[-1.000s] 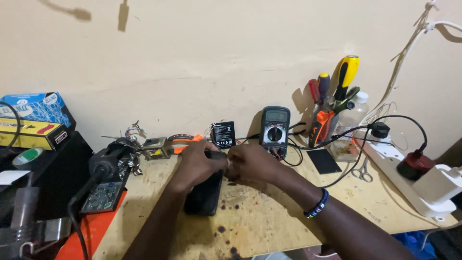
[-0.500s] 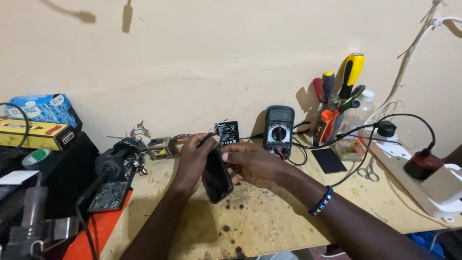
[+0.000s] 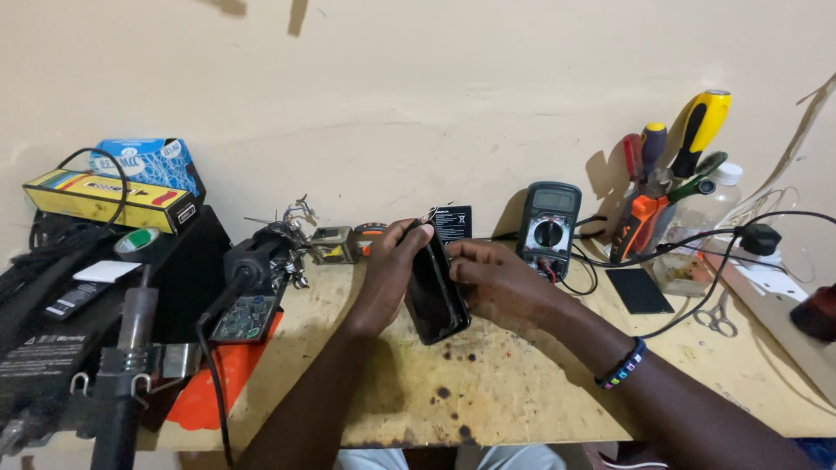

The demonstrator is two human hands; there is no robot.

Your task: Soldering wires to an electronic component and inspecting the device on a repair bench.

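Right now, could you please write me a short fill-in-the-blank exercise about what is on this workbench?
1. Both hands, the left hand and the right hand, hold a black ____ tilted on edge above the wooden bench.
2. The multimeter leans against the ____.
3. The largest screwdriver has a ____ and black handle.
4. A beaded bracelet sits on the ____ wrist.

Missing words: phone; wall; yellow; right
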